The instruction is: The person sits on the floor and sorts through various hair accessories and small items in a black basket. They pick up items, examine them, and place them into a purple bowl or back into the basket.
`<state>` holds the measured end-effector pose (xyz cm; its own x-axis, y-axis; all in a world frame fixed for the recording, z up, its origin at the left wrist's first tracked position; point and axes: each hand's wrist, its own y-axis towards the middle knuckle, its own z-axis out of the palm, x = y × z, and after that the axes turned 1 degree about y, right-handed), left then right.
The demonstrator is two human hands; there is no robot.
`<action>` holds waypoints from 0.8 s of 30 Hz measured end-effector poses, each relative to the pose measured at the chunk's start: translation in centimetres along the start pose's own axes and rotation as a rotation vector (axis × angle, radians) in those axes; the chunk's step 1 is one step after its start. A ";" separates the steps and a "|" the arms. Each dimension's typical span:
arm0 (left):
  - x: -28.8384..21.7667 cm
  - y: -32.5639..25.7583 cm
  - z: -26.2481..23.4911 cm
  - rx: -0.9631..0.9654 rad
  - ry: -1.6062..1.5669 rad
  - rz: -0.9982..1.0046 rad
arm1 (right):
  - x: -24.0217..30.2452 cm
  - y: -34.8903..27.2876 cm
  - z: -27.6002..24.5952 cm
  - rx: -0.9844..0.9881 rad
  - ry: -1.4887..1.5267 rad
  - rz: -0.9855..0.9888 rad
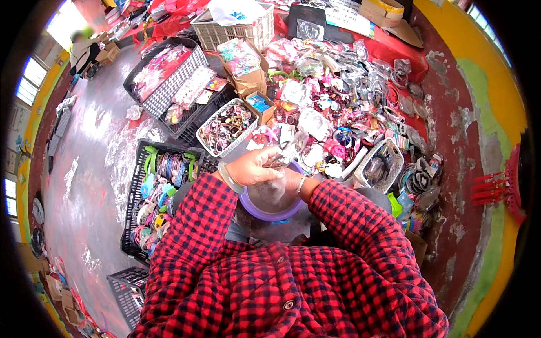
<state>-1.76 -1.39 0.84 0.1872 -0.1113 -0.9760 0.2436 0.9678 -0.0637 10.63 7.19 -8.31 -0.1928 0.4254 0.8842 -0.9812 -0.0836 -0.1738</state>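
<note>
Over a purple-rimmed basin [272, 216], my left hand [251, 168] is closed, its thumb and fingers pinching a crinkled clear plastic bag [293, 147]. Something grey and shiny shows in the bag, too blurred to name. My right hand [292, 181] is close against the left one above the basin; its fingers are hidden behind the left hand and the bag. A pale bangle circles my left wrist and a thin band my right. Below the hands, the inside of the basin looks greyish and blurred.
A large pile of hair accessories and bagged goods [338, 107] spreads ahead. A white basket of hair ties [224, 150], a black crate of headbands [131, 211] and a houndstooth box [183, 76] stand left. At right is a white basket with dark items [399, 172].
</note>
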 end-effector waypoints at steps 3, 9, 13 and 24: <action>-0.8 0.2 1.2 0.110 -0.061 -0.145 | -0.7 -0.8 -1.4 0.117 -0.047 0.142; 1.0 1.0 1.6 0.133 0.018 -0.214 | -2.0 -0.8 0.9 0.169 -0.951 -0.092; -0.4 0.8 0.0 -0.090 0.056 -0.197 | -2.5 -0.4 1.4 0.176 -1.184 -0.197; 0.1 -0.2 -2.6 -0.679 0.159 0.258 | 5.6 -0.5 -3.5 -0.538 -0.697 -0.547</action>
<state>-4.25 -1.01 0.17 0.0059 0.1227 -0.9924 -0.4413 0.8909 0.1075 10.00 12.75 -4.76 0.1540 -0.3462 0.9254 -0.8377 0.4509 0.3081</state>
